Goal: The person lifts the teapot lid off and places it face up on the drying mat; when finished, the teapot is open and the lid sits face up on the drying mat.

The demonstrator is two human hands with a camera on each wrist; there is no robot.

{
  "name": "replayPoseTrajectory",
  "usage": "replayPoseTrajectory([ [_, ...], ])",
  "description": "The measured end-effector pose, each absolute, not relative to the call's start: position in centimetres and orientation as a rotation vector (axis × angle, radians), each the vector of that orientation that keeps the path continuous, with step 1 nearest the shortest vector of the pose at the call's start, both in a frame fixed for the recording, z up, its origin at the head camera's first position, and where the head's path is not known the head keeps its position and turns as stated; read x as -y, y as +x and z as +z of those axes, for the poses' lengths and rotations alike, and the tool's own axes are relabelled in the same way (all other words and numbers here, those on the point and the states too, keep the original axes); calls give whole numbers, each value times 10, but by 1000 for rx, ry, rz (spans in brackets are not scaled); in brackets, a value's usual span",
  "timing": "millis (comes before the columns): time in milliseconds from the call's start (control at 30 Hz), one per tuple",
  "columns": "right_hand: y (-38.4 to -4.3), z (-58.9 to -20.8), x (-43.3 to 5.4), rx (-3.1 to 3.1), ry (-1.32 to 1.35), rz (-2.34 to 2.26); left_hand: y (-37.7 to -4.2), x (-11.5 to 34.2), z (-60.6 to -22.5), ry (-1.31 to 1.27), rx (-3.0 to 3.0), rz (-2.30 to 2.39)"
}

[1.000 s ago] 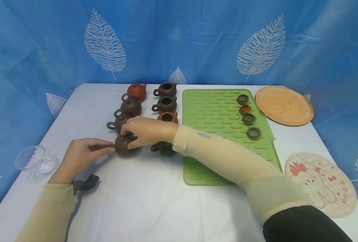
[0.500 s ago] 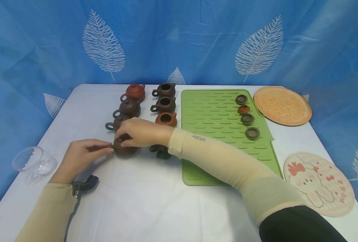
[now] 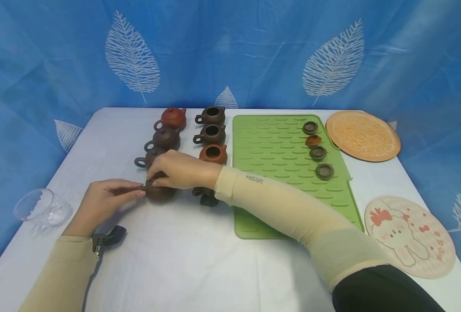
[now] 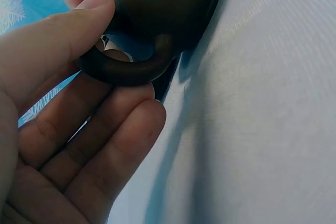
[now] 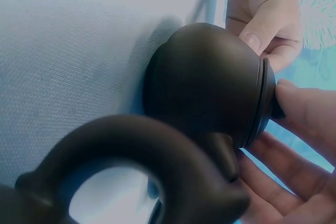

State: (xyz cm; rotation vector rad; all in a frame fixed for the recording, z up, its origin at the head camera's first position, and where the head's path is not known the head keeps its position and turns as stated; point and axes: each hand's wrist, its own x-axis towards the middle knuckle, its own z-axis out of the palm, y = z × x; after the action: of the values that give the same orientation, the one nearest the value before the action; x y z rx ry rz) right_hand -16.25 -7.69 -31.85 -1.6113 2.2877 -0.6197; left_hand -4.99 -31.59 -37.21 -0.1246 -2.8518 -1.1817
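The nearest dark brown teapot (image 3: 159,195) of the left row stands upright on the white cloth. My left hand (image 3: 102,200) pinches its loop handle (image 4: 123,72) between thumb and fingers. Over its top bends my right hand (image 3: 180,170), hiding the lid in the head view. In the right wrist view the lid (image 5: 266,100) sits on the pot's mouth, my right thumb (image 5: 299,103) pressed at its knob and the other fingers close along the spout side. Behind it stand a dark teapot (image 3: 152,157), a brown one (image 3: 166,138) and a reddish one (image 3: 173,118), the latter two visibly lidded.
Right of these runs a row of lidless teapots, including a reddish one (image 3: 213,153); my right forearm passes over its near end. Several loose lids (image 3: 325,171) lie on the green mat (image 3: 269,173). A clear glass (image 3: 39,208) lies left; round mats (image 3: 363,136) are at right.
My right hand has shifted slightly left onto the nearest teapot's top, covering the lid knob that showed a second ago. My left hand keeps its hold on the handle.
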Motion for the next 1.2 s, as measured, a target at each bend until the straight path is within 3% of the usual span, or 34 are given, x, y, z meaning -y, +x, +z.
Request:
replayPoseTrajectory([
  [733,-160,-316,78,-2277,-1569,-645,-51,317,-375,-115,2851,-1200],
  [1200,-159,-312,71,-2234,-1571,-886,-51,316,-374,-152,2828,-1217],
])
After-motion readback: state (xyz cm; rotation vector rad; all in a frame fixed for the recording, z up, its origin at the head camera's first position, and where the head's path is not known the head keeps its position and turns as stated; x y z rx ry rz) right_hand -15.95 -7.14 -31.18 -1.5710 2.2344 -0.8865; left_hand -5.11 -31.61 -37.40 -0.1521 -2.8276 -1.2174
